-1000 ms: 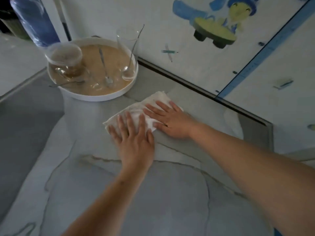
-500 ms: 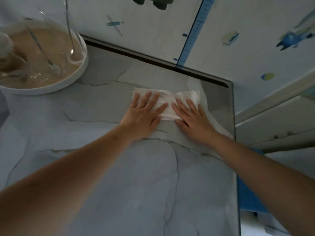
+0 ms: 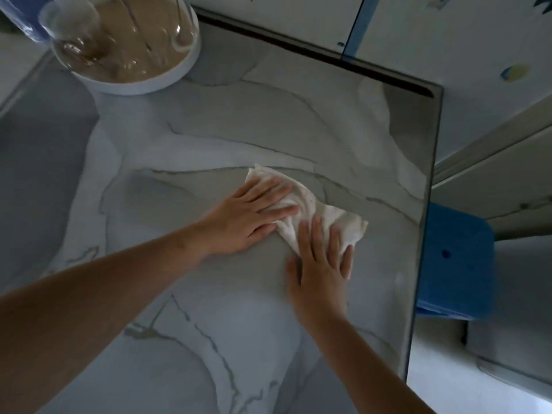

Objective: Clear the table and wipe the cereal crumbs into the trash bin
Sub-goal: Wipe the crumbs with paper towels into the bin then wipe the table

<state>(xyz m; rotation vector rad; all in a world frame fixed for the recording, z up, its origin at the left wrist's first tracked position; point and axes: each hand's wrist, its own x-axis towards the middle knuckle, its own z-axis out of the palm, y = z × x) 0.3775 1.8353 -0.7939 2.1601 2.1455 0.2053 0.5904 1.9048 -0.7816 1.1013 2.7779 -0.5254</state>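
A crumpled white cloth (image 3: 328, 215) lies on the marble table (image 3: 209, 130), right of centre and a short way from the right edge. My left hand (image 3: 251, 218) presses flat on the cloth's left part, fingers straight. Flat on the cloth's near right part lies my right hand (image 3: 321, 261), its fingers spread. Small specks show on the cloth. No loose crumbs are plain to see on the table.
A round white tray (image 3: 179, 76) with a brown inside stands at the far left corner, holding glasses (image 3: 71, 28) and spoons. A blue bin (image 3: 454, 261) sits below the table's right edge. A patterned wall runs behind the table.
Both hands have dragged the cloth nearer to me and toward the right edge, bunching it. The view has pulled back and shifted, showing more of the blue bin.
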